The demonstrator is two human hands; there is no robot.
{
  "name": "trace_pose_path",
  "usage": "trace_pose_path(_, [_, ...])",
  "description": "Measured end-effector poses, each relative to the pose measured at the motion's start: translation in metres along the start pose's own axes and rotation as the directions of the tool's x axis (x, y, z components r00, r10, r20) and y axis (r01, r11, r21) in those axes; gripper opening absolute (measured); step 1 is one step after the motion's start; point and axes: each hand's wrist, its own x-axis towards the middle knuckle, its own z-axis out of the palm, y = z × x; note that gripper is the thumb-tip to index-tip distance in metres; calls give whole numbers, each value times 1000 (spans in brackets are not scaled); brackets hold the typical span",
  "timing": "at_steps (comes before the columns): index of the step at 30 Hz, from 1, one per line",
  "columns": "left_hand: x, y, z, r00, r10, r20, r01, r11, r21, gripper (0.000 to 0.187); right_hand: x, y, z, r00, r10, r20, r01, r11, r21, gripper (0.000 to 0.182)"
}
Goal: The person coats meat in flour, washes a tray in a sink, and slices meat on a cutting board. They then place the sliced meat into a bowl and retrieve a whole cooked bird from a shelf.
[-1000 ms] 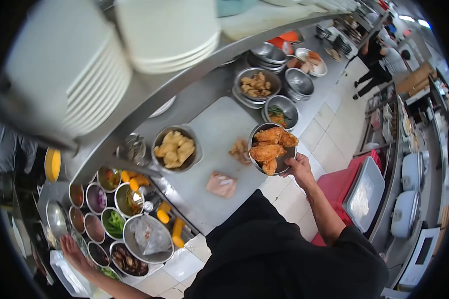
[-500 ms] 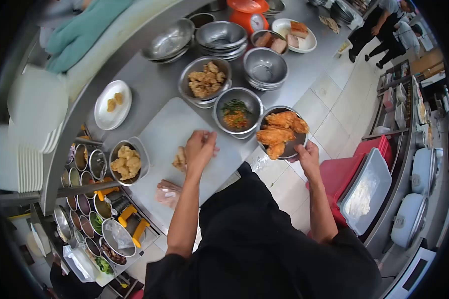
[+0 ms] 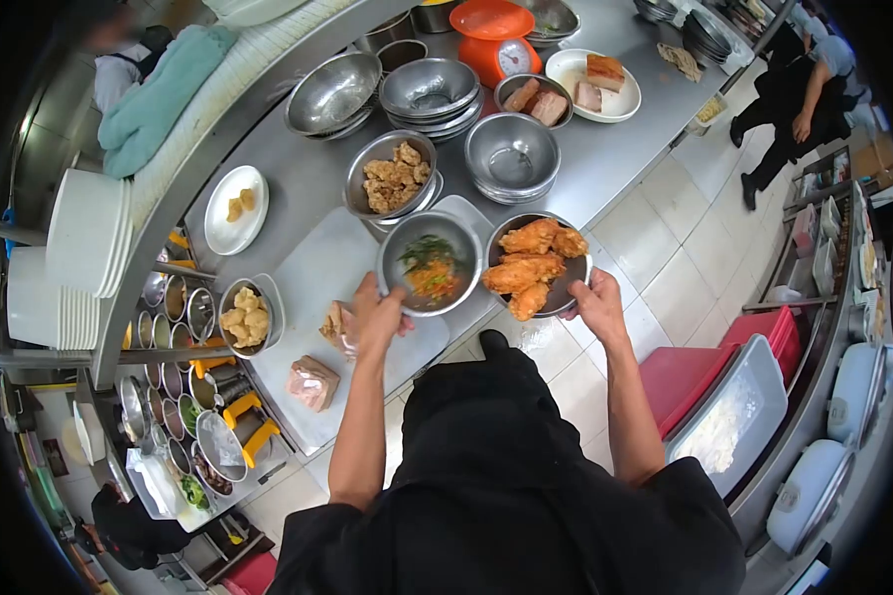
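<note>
My left hand (image 3: 378,315) grips the near rim of a metal bowl (image 3: 392,250) that holds chopped green and orange-red bits (image 3: 433,270). My right hand (image 3: 595,302) is closed on the rim of a second metal bowl (image 3: 563,290), with golden fried chicken pieces (image 3: 526,268) in it. The two bowls are side by side, their rims close together. Under my left forearm, a bagged pale piece of food (image 3: 337,327) lies on the white cutting board (image 3: 298,288). Another bagged pinkish piece (image 3: 312,383) rests nearer the board's front.
Behind stand a bowl of fried pieces (image 3: 391,178), stacked metal bowls (image 3: 513,154), an orange scale (image 3: 496,45) and a plate with meat (image 3: 620,104). A small white plate (image 3: 236,233) sits at left. Two people stand at upper right; red bins (image 3: 680,382) are at right.
My left hand has gone from above the cutting board to the bowl of chopped bits, which has come nearer to me. My right hand still holds the chicken bowl, now slightly further left.
</note>
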Motion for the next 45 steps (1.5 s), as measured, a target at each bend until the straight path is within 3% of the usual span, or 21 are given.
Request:
trace_pose_path(2, [-14,-4,-21,991,-26,-129,26,1000,3,23,10,-4,7,1000,21,20,-20,997,-75,14])
trace_pose_path(4, [-29,-4,-42,988,-7,-155,-15,990,-140,12,15,-15,22,999,-3,51,8,996,-88,15])
trace_pose_path(9, [-52,-1,-69,959,20,-282,-90,967,-239,13,48,-5,58,977,17,214,4,995,-99,15])
trace_pose_path(17, [-59,-13,-66,938,-27,-347,-84,950,-302,11,67,-4,83,955,37,295,7,989,-146,13])
trace_pose_path(21, [-53,-12,-61,941,-37,-338,-71,950,-303,11,72,-1,81,951,58,304,-9,987,-159,16])
trace_pose_path(29, [-38,-9,-38,957,-36,-289,-34,972,-234,9,44,-48,37,991,24,131,-18,999,-44,11])
trace_pose_path(32, [-23,1,-8,982,-18,-189,-2,994,-107,10,42,-70,31,985,14,170,-1,997,-76,11])
trace_pose_path(34, [-8,2,15,992,-8,-130,-8,993,-117,10,43,-74,44,984,2,178,12,997,-77,11])
trace_pose_path(38, [11,-4,42,999,-3,-44,2,999,-33,13,66,-41,73,969,74,235,-31,983,-180,14])
trace_pose_path(40, [16,-13,42,1000,1,-31,-3,999,-48,15,72,-26,85,976,59,211,3,960,-281,14])
trace_pose_path(45, [9,-17,27,1000,-24,4,24,993,-117,26,74,-20,94,962,114,250,-39,956,-290,11])
